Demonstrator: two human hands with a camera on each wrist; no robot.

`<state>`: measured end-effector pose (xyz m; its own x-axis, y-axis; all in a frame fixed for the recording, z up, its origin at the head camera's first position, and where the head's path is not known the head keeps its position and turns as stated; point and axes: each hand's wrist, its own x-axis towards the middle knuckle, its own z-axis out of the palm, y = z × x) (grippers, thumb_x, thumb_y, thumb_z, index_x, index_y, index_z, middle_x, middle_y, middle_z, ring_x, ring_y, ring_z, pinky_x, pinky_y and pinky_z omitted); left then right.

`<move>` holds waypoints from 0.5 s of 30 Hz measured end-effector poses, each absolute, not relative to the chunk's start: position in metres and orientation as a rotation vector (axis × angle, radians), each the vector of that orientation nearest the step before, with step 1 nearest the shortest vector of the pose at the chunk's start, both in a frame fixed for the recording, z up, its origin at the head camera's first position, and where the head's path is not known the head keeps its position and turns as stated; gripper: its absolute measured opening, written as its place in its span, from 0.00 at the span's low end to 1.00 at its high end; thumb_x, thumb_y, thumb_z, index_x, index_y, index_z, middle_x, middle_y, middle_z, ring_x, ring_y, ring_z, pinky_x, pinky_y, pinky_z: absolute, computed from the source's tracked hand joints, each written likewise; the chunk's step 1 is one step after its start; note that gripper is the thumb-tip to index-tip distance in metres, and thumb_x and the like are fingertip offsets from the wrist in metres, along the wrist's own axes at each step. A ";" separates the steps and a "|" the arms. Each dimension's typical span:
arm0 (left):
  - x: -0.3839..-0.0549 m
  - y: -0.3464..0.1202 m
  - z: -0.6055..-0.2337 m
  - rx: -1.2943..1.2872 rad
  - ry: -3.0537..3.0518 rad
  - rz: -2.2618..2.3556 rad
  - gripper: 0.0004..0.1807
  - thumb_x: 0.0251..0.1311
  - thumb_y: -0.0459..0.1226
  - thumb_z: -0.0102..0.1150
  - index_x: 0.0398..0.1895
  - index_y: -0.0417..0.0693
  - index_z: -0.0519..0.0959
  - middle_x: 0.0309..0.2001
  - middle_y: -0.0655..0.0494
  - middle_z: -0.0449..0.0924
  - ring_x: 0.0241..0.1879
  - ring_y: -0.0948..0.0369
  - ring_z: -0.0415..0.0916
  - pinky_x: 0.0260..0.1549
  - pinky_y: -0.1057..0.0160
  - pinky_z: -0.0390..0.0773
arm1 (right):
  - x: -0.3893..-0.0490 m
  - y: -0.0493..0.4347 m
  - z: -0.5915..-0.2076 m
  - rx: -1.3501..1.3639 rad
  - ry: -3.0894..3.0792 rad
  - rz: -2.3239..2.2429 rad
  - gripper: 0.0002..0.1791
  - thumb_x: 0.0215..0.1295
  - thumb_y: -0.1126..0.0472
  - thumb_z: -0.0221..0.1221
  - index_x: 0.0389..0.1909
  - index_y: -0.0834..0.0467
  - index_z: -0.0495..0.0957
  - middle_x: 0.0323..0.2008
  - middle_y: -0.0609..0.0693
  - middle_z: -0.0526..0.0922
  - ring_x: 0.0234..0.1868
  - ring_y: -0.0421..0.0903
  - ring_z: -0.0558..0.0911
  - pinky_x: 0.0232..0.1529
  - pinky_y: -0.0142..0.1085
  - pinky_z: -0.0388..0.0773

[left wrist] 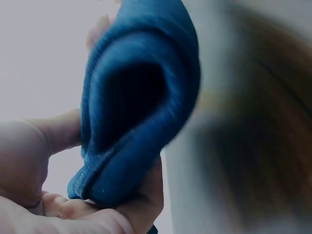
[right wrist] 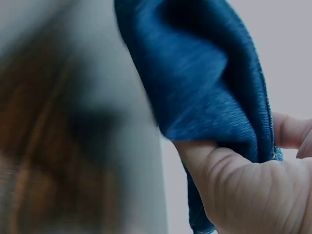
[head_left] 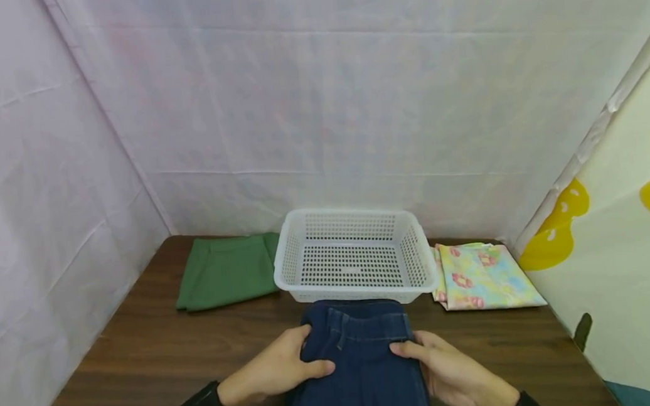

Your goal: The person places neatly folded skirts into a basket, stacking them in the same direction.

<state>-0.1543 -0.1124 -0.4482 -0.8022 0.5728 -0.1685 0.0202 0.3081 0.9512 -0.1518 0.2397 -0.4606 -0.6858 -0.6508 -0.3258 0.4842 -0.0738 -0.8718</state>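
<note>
A folded pair of dark blue jeans (head_left: 365,370) is held in front of the basket, its waistband towards the far side. My left hand (head_left: 274,367) grips its left edge, thumb lying on top of the denim. On the opposite edge my right hand (head_left: 452,373) pinches the cloth with the thumb above and the fingers mostly hidden beneath. In the left wrist view the rolled layers of the jeans (left wrist: 141,165) curve around a dark hollow, between thumb and fingers. The right wrist view has the denim (right wrist: 195,97) hanging in folds over the right hand (right wrist: 248,185).
A white perforated plastic basket (head_left: 359,292) stands at the back of the brown wooden table (head_left: 160,359). Folded green cloth (head_left: 230,269) lies to its left, a folded floral cloth (head_left: 489,279) to its right. White sheeting (head_left: 318,103) hangs behind the table.
</note>
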 end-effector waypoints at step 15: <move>-0.166 -0.121 -0.390 0.627 2.195 1.412 0.49 0.83 0.51 0.72 0.90 0.29 0.63 0.81 0.30 0.78 0.78 0.35 0.82 0.76 0.38 0.85 | -0.161 0.255 -0.395 -0.230 1.451 -1.865 0.22 0.97 0.56 0.51 0.81 0.60 0.68 0.63 0.50 0.94 0.60 0.45 0.96 0.63 0.41 0.95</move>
<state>-0.1659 -0.1207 -0.3900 -0.7936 0.5948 -0.1285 0.1299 0.3718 0.9192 -0.1607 0.2549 -0.3951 -0.7033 -0.6473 -0.2938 0.4439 -0.0770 -0.8928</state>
